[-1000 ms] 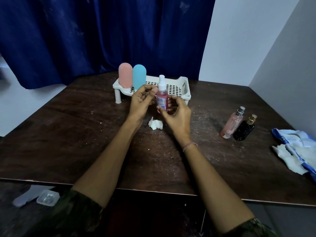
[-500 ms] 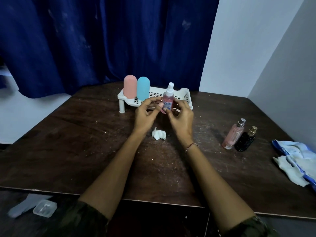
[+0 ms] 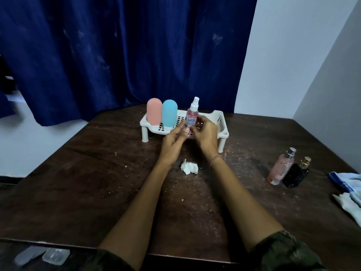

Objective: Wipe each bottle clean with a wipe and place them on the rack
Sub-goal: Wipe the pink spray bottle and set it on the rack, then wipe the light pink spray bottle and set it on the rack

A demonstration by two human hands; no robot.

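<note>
Since the earlier frame, the spray bottle (image 3: 192, 112) has gone up and away from the person, from in front of the rack (image 3: 220, 122) to a spot over its slatted tray, and both hands have gone with it.

At the rack's left end stand a pink bottle (image 3: 154, 111) and a blue bottle (image 3: 169, 113), upright and touching each other. Just right of them the left hand (image 3: 173, 142) reaches in with its fingers nearly straight, the tips beside the low part of the spray bottle and not wrapped round it. The spray bottle stands upright, long axis vertical and nozzle on top. Its base is hidden behind the fingers, so I cannot tell whether it already rests on the tray. The right hand (image 3: 205, 132) is curled round its lower body from the right and looks to carry it, so it is probably the hand that sets the bottle straight down in the free middle of the tray.

On the desk (image 3: 93, 173), between the forearms, lies a crumpled wipe (image 3: 189, 166). Well to the right a pink perfume bottle (image 3: 280, 167) and a black perfume bottle (image 3: 297, 172) lean side by side, not yet on the rack. A pack of wipes (image 3: 349, 185) sits at the far right edge.
</note>
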